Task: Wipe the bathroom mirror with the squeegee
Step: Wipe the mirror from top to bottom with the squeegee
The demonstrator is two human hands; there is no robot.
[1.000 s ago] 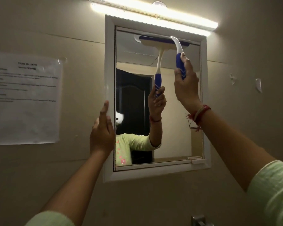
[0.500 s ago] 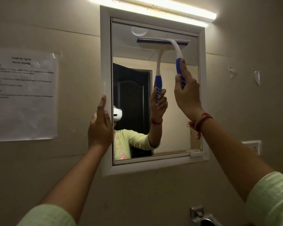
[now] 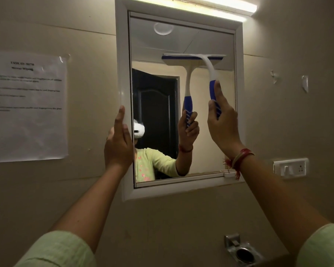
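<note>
The squeegee point(image 3: 210, 69) is positioned against the mirror point(image 3: 158, 45), in the upper right part of the glass. Its blue-edged blade lies level across the glass, below the top rail of the white frame point(image 3: 121, 64). The white neck curves down from the blade to a blue handle.

Right hand point(image 3: 223, 124): fingers and thumb are curled around the blue handle, with one finger extended up along its front. The hand is raised in front of the right half of the mirror. A red thread band point(image 3: 241, 157) sits on the wrist.

Left hand point(image 3: 118, 143): fingers are straight and point upward, resting flat against the left rail of the frame at about mid-height. It holds nothing.

Both forearms reach upward from pale green sleeves point(image 3: 60, 249) at the bottom corners of the view. The glass reflects the squeegee, the arm gripping it and a dark door.

Surroundings:
- A lit light strip point(image 3: 220, 6) is mounted just above the frame.
- A printed paper sheet point(image 3: 27, 108) is fixed to the wall, left of the mirror.
- A white switch plate point(image 3: 290, 168) is on the wall, right of the mirror's lower corner.
- A metal holder point(image 3: 241, 251) is fixed to the wall below the mirror.
</note>
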